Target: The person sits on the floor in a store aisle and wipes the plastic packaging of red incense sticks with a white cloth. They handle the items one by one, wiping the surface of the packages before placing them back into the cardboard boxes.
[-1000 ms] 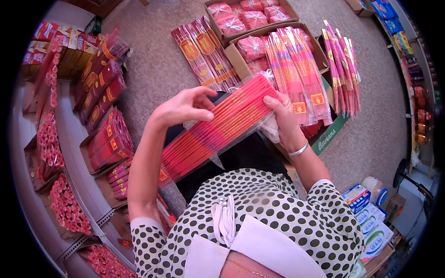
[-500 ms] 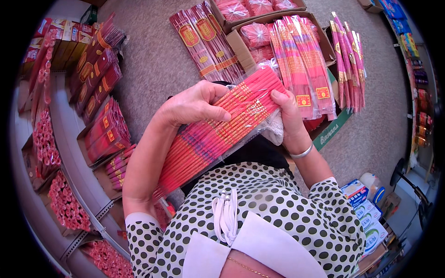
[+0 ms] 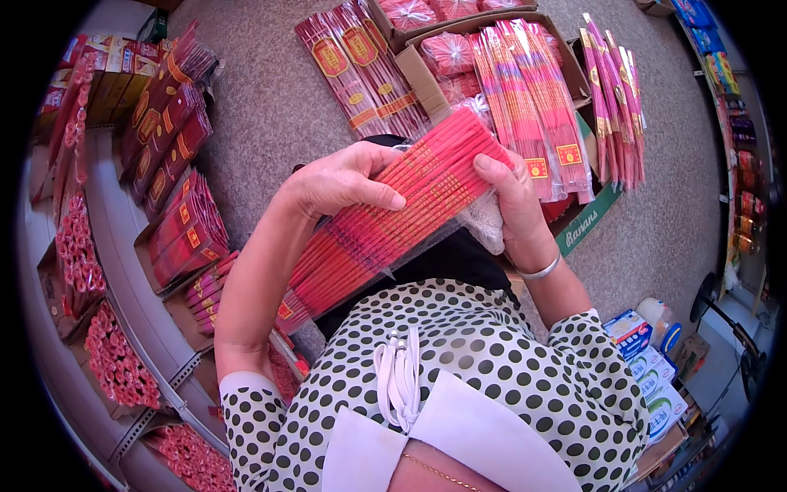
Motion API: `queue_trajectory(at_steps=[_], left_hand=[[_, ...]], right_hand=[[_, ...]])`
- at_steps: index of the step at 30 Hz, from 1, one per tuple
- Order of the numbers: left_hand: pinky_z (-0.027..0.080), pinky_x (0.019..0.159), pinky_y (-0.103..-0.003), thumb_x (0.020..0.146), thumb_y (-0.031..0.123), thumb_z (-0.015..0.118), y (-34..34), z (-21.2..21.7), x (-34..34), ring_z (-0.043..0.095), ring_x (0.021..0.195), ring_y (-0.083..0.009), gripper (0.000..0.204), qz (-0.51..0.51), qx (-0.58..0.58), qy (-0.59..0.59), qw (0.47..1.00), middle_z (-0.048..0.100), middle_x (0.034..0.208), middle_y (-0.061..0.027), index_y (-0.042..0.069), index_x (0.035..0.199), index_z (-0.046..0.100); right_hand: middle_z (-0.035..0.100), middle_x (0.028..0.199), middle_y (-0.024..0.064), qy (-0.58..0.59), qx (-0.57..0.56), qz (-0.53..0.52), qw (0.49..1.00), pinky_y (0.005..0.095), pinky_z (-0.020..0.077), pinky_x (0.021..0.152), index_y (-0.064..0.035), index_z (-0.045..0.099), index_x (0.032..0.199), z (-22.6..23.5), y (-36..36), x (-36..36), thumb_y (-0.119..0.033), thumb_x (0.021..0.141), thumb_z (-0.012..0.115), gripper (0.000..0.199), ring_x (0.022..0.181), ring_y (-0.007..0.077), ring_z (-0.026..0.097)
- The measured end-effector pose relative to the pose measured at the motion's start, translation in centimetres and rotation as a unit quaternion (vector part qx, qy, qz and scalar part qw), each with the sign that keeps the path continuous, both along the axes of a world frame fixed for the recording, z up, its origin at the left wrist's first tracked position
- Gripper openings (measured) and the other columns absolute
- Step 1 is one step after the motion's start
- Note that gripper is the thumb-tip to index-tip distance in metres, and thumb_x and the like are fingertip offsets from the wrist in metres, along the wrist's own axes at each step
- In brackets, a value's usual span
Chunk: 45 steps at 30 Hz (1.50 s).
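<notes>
I hold a long clear-wrapped packet of red incense sticks slanted across my chest, its far end pointing up to the right. My left hand grips its upper edge near the middle, thumb laid over the sticks. My right hand, with a silver bangle on the wrist, holds the far end, where the clear wrapper bunches up. The near end of the packet reaches down to my left elbow.
Cardboard boxes on the grey floor ahead hold more red and pink incense packets. Shelves on my left carry red packets and red beaded strings. Small blue and white boxes sit at my lower right.
Both hands have brought the packet closer to my chest. My left hand slid along its upper edge, and the view has shifted toward the boxes.
</notes>
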<state>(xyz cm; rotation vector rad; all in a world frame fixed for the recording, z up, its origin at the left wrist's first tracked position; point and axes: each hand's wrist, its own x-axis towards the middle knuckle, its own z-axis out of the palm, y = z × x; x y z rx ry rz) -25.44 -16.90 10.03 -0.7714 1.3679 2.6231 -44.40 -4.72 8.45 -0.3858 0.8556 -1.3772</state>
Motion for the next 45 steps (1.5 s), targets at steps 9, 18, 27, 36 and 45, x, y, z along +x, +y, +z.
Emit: queue_trajectory(at_steps=[9,18,27,36,45], left_hand=[[0.044,0.085,-0.025,0.067,0.008,0.071,0.3,-0.3,0.2,0.058,0.092,-0.0116,0.050,-0.009,0.005,0.001,1.000,0.061,0.103,-0.0087,-0.007,0.112,0.053],[0.045,0.083,-0.024,0.067,0.006,0.069,0.4,-0.1,0.2,0.058,0.090,-0.0103,0.049,-0.010,-0.023,0.008,1.000,0.062,0.101,-0.0071,-0.006,0.112,0.053],[0.044,0.079,-0.023,0.070,0.006,0.066,0.4,-1.2,-0.1,0.055,0.086,-0.0084,0.046,-0.049,-0.144,-0.005,0.988,0.060,0.098,-0.0027,-0.005,0.113,0.053],[0.044,0.078,-0.028,0.070,0.004,0.064,0.2,-4.6,-1.0,0.055,0.086,-0.0128,0.034,-0.129,-0.299,-0.110,0.939,0.060,0.090,-0.0065,-0.004,0.102,0.053],[0.045,0.076,-0.046,0.072,0.008,0.054,3.5,-1.8,-1.8,0.057,0.087,-0.0391,0.062,-0.236,-0.554,-0.244,0.760,0.060,0.089,-0.0241,0.004,0.128,0.029]], right_hand=[[0.062,0.098,0.0109,-0.020,0.005,-0.004,1.000,0.0276,0.0474,0.079,0.0045,0.055,0.108,-0.3,0.3,0.2,-0.018,0.085,0.054,0.032,0.086,0.0152,0.060],[0.062,0.098,0.0110,-0.034,0.022,0.001,0.999,0.0279,0.0474,0.079,0.0041,0.055,0.108,-0.7,0.5,0.3,-0.018,0.085,0.055,0.031,0.087,0.0154,0.060],[0.062,0.098,0.0099,0.014,0.024,-0.001,1.000,0.0270,0.0468,0.078,0.0043,0.056,0.107,-1.6,0.9,0.1,-0.018,0.085,0.056,0.031,0.086,0.0141,0.059],[0.062,0.092,0.0039,0.090,0.086,-0.001,0.992,0.0234,0.0459,0.073,0.0001,0.059,0.101,-8.3,2.0,-2.4,-0.022,0.087,0.056,0.026,0.080,0.0094,0.057],[0.060,0.082,0.0007,0.238,0.080,-0.066,0.966,0.0202,0.0445,0.064,-0.0015,0.061,0.093,-7.6,3.1,-7.4,-0.023,0.089,0.054,0.023,0.073,0.0064,0.055]])
